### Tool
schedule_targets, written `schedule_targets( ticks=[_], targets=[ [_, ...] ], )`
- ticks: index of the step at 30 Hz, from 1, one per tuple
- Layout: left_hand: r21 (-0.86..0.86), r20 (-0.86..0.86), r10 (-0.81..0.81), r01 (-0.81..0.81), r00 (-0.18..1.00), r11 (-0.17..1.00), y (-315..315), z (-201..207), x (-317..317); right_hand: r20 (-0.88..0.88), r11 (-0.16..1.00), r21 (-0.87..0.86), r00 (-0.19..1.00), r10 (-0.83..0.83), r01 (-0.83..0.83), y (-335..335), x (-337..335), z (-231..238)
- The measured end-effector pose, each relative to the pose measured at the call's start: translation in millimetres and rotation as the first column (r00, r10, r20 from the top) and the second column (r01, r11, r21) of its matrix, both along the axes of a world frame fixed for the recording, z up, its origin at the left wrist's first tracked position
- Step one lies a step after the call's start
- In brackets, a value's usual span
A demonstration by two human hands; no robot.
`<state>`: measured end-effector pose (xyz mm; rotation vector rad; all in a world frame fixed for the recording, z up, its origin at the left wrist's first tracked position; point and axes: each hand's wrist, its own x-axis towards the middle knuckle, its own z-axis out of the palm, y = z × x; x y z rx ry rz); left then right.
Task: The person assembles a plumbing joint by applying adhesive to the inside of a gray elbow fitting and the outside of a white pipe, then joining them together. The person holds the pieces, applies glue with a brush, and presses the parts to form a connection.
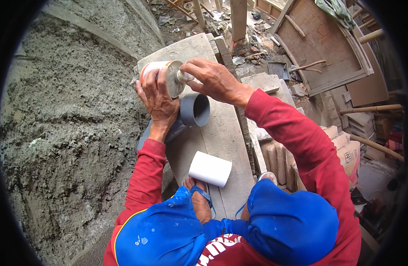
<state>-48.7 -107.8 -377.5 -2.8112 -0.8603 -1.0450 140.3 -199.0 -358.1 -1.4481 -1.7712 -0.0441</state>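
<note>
My left hand (158, 99) is wrapped round a bottle (173, 82) with a white and orange label and a greyish, see-through shoulder. The bottle is tilted, its neck pointing right. At that neck, my right hand (215, 82) has its fingers closed on a whitish cap (184, 76); whether the cap is loose cannot be made out. Just below the bottle lies a grey plastic pipe fitting (196, 110) with a round open mouth, partly hidden by my left hand and wrist. Closer to my feet, a white cylinder (210, 169) rests on its side on the plank.
I squat on a long board (226, 133). Rough grey cement wall (75, 106) rises along the left. Rubble (252, 48) lies beyond the board. To the right are a wooden panel (321, 48), stacked bags (345, 153) and several poles (372, 108).
</note>
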Motion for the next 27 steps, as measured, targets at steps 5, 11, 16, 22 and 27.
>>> schedule_targets(
  ticks=[5,11,16,22,27],
  targets=[
    [-0.009,0.004,-0.006,0.006,1.000,1.000,1.7,-2.1,0.8,0.124,0.997,0.079,0.992,-0.031,0.022,-1.1,3.1,-0.3],
    [-0.061,-0.023,-0.009,0.008,1.000,0.998,2.8,-1.6,0.3,0.213,0.990,0.130,0.974,-0.084,0.057,-7.2,-0.7,-3.2],
    [-0.093,-0.018,-0.019,0.018,1.000,0.995,1.0,-1.7,1.6,0.051,0.992,0.082,0.994,-0.096,0.092,-8.4,-5.1,-8.3],
    [-0.110,-0.007,0.006,-0.007,1.000,0.994,5.1,-2.8,0.6,-0.651,0.936,-0.340,0.695,-0.305,0.092,-19.3,5.7,-14.6],
    [-0.118,-0.029,0.014,-0.017,0.999,0.993,6.1,-1.9,-0.8,-0.899,0.886,-0.437,0.099,-0.426,-0.155,-32.9,9.8,-22.8]
  ],
)
